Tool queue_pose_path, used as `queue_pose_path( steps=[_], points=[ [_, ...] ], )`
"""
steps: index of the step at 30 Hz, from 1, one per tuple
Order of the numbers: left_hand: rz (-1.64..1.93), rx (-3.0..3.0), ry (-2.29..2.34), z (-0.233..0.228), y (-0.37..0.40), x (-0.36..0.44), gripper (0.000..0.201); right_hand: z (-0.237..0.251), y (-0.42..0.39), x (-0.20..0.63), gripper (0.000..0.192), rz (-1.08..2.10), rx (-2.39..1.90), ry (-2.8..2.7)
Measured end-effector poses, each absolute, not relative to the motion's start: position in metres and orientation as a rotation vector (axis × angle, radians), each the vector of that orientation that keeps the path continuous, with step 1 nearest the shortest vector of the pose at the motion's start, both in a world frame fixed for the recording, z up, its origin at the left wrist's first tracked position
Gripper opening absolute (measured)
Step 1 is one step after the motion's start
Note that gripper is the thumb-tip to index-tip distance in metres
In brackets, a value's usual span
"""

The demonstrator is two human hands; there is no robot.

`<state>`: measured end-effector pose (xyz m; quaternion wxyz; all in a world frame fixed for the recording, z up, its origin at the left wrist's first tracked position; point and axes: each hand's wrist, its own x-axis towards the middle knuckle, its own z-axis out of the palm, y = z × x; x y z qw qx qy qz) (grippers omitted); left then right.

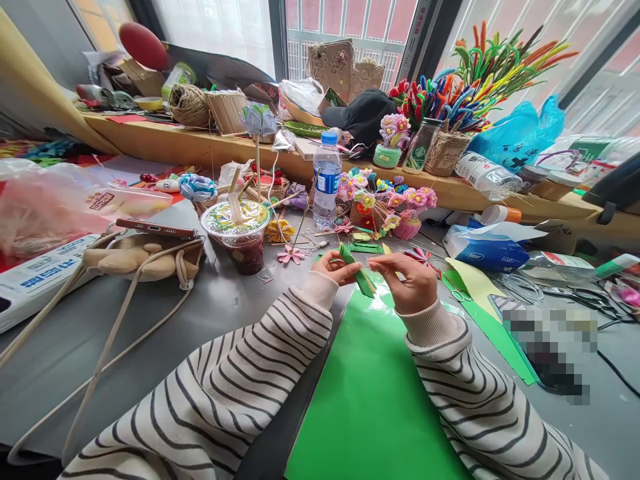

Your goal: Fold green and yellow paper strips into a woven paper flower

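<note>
A large green sheet (370, 400) lies flat on the grey table (235, 313) nearest the camera, between two forearms in striped sleeves (240, 387). Just above its far edge, the left hand (336, 267) and the right hand (407, 283) meet over a small folded green paper piece (359, 272); the fingers of both hands are closed in a pinch on it, the left at its upper end, the right at the stick-like lower end. To the left, a phone (155, 229) rests on a beige plush bag (145, 257), whose cord trails toward the viewer. Beside it stands a sealed plastic cup (237, 233) holding a dark drink. A pink paper flower (291, 254) lies on the table just beyond the hands. To the right sit a blue tissue pack (487, 250) and yellow-green paper offcuts (475, 283). Farther back, a water bottle (327, 180) stands next to small baskets of handmade flowers (385, 203). On the wooden sill (165, 143) behind are a twine ball (189, 105), a black cap (363, 115) and a bundle of coloured pipe cleaners (480, 73) by the window.
</note>
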<state>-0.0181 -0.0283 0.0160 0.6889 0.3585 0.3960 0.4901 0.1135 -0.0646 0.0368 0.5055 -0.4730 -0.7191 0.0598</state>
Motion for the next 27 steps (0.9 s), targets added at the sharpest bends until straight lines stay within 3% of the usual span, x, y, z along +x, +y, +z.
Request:
queue_pose_path(
  steps=[4, 12, 19, 23, 27],
  points=[
    [1.078, 0.816, 0.925, 0.013, -0.027, -0.016, 0.037, 0.034, -0.064, 0.111, 0.011, 0.146, -1.152, -1.71],
    [0.945, 0.71, 0.612, 0.008, -0.029, -0.012, 0.032, 0.035, -0.06, 0.114, 0.016, 0.609, -1.177, -1.274],
    [0.946, 0.674, 0.572, 0.002, -0.028, -0.012, 0.023, 0.035, -0.059, 0.113, 0.017, 0.642, -1.155, -1.224],
    [0.976, 0.656, 0.674, 0.003, -0.025, -0.015, 0.017, 0.035, -0.058, 0.118, 0.017, 0.576, -1.154, -1.368],
    [1.003, 0.799, 0.798, 0.009, -0.022, -0.021, 0.015, 0.039, -0.056, 0.13, 0.016, 0.202, -1.182, -1.693]
  ],
)
